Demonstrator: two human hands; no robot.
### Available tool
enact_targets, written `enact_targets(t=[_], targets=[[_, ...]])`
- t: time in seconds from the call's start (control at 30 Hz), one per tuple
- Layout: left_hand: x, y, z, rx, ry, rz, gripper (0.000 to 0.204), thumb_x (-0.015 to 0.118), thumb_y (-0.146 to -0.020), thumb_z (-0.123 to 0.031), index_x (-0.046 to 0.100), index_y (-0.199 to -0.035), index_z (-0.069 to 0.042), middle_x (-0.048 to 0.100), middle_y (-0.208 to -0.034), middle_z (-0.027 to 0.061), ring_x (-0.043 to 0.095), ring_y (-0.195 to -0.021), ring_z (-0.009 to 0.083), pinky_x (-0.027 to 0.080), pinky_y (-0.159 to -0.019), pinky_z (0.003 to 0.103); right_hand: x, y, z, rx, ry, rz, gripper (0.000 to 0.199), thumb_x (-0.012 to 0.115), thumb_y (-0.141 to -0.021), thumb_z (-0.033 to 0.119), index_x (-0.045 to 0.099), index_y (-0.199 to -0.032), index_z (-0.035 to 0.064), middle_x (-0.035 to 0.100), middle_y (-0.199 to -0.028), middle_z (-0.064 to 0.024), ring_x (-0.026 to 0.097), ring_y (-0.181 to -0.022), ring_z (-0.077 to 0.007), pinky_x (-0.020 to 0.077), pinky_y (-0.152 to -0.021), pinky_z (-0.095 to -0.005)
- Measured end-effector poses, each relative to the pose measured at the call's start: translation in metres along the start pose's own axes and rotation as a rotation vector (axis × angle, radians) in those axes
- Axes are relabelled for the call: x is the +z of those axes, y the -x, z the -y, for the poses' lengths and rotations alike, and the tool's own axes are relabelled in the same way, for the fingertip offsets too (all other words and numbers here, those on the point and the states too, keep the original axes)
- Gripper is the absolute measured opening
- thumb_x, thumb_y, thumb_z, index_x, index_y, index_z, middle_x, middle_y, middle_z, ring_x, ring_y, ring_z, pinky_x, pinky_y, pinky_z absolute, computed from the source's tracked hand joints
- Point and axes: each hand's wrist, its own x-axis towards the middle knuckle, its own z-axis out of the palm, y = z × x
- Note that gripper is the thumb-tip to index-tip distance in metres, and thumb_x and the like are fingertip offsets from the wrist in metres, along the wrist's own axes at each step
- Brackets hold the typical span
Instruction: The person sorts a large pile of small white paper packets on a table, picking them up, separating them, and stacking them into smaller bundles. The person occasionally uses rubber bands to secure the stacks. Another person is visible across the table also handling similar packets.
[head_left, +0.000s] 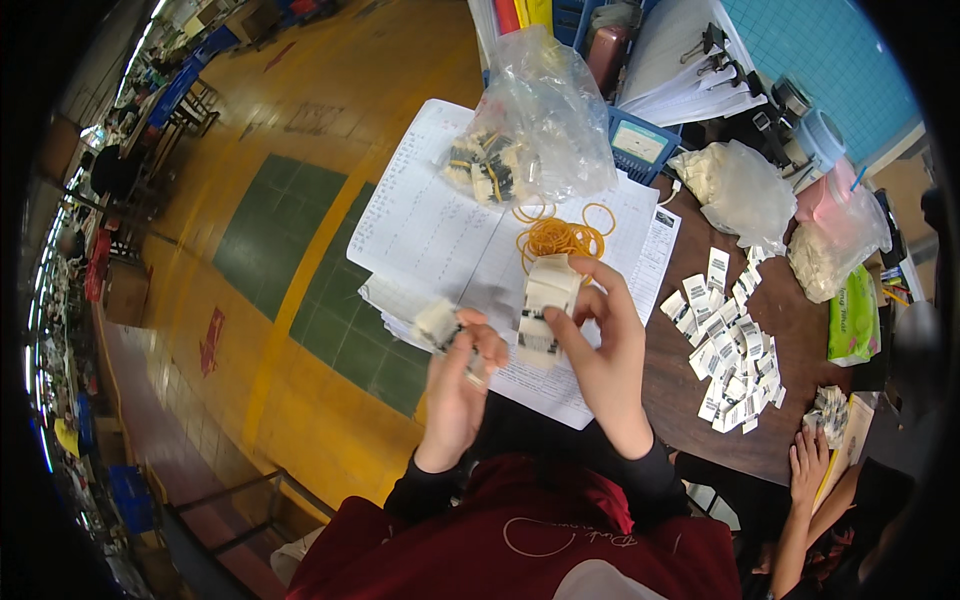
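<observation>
My left hand [452, 400] is closed on a small stack of white fabric labels [436, 324] with dark print, held over the open notebook's lower edge. Beside it, my right hand [615, 360] pinches a longer stack of white labels [548, 290] between thumb and fingers. The two stacks are apart. Just beyond the right-hand stack, a heap of orange rubber bands [560, 238] lies on the notebook [405, 220]. A clear plastic bag [560, 120] rests on the far part of the notebook, with banded label bundles [485, 168] in it.
Loose white labels [735, 355] are spread over the brown table [665, 390] to the right. Beyond them stand filled plastic bags [735, 190] and a green tissue pack [853, 318]. A co-worker's hand [808, 465] rests at the lower right. Binder-clipped papers [680, 60] stand at the back.
</observation>
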Motion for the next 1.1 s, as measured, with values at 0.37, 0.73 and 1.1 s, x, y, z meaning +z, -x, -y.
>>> enact_targets(t=[0.37, 0.73, 1.1], targets=[[-0.029, 0.005, -0.031, -0.090, 0.158, -0.001, 0.053, 0.048, -0.099, -0.028, 0.039, -0.140, 0.005, 0.045, -0.095, 0.0043, 0.040, -0.078, 0.0126, 0.036, -0.070, 0.026, -0.004, -0.020, -0.034, -0.347, 0.565, -0.077, 0.056, 0.070, -0.074, -0.002, 0.055, -0.128, 0.0035, 0.057, -0.119, -0.0152, 0.052, -0.105, -0.0347, 0.0438, -0.092, -0.0418], [0.040, 0.003, 0.027, -0.545, 0.289, 0.406, 0.068, 0.058, -0.098, -0.026, 0.025, -0.150, 0.004, 0.038, -0.097, -0.0013, 0.036, -0.080, 0.0089, 0.034, -0.070, 0.024, -0.111, 0.039, 0.013, 0.003, 0.309, -0.231, 0.022, 0.069, -0.084, 0.000, 0.068, -0.106, 0.0014, 0.064, -0.108, -0.0101, 0.060, -0.089, -0.0180, 0.0485, -0.080, -0.0283], [0.093, 0.007, 0.097, -0.490, -0.330, 0.587, 0.075, 0.056, -0.101, -0.030, 0.012, -0.154, -0.001, 0.040, -0.141, 0.0042, 0.047, -0.108, 0.0083, 0.042, -0.087, 0.024, -0.139, 0.072, 0.008, 0.144, -0.195, -0.130, 0.034, 0.065, -0.083, -0.012, 0.053, -0.113, -0.0027, 0.062, -0.100, -0.0073, 0.059, -0.084, -0.0106, 0.0481, -0.079, -0.0253]])
